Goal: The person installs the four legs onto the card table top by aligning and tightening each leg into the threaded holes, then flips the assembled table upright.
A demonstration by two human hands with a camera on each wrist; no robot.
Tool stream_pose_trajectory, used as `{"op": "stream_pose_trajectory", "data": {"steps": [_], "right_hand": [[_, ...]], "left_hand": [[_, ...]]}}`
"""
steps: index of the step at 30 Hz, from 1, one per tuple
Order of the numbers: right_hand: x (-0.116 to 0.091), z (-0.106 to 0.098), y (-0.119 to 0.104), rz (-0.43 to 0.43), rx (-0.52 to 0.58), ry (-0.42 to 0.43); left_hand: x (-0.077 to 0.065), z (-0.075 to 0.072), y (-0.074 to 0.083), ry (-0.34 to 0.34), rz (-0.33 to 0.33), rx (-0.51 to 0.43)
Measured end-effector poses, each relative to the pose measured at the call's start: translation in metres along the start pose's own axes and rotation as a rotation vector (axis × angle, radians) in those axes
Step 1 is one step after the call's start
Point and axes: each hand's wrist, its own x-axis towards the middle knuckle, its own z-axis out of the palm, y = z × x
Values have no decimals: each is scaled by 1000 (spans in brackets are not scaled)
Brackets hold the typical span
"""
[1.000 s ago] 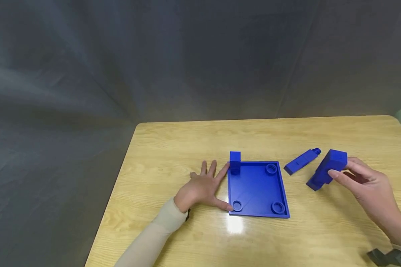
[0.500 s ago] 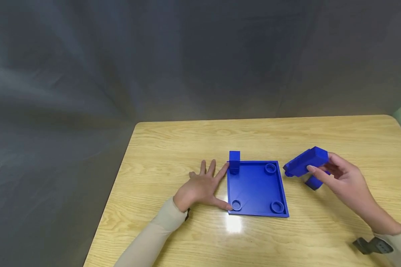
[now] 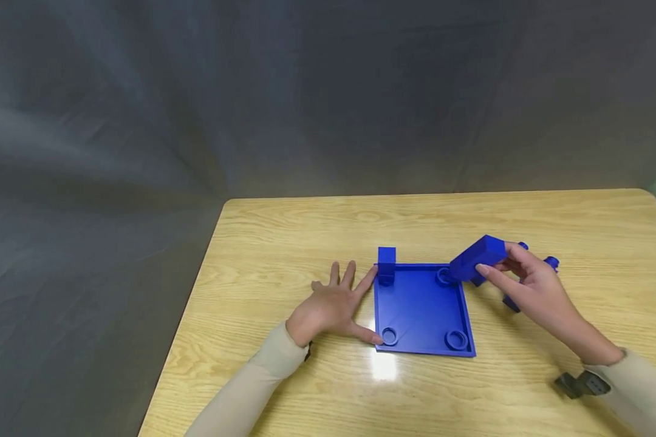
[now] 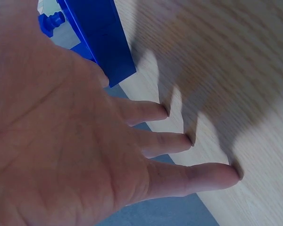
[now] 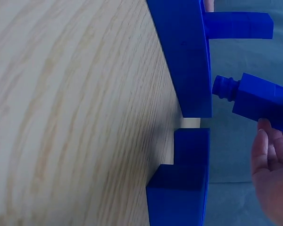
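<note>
We look down at a pale wooden table (image 3: 284, 237), with a dark cloth (image 3: 328, 97) hanging behind it; on the wood lies a square blue tray (image 3: 422, 309) with a low rim; 3 of its corners show round sockets (image 3: 456, 340), and at the far left corner 1 square blue post (image 3: 386, 261) stands upright.

Our left hand (image 3: 330, 309) lies against the tray's left side, fingers spread wide; the thumb is at the near left corner and the index finger at the far left, beside the upright post; in the left wrist view the other 3 fingers stretch out over the wood.

Our right hand (image 3: 530, 288) pinches another post (image 3: 475, 260), tilted, near the tray's far right corner; its threaded end points down towards the socket there, but we cannot tell whether the 2 touch; 2 loose posts (image 5: 177, 197) lie on the table right of the tray, partly hidden behind this hand in the head view; both arms wear beige sleeves (image 3: 251, 385).
</note>
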Motion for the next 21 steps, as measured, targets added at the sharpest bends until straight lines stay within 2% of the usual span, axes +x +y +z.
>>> {"op": "stream_pose_trajectory", "data": {"steps": [6,13,21], "right_hand": [[5,5,0,-8,-28,-26],[8,9,1,-73,-130,-86],[8,10,-4,-138,-168,-85]], "left_hand": [[0,-1,0,-4,3,4],[1,-2,2,-4,1,15],[3,-1,1,-7,-7,18]]}}
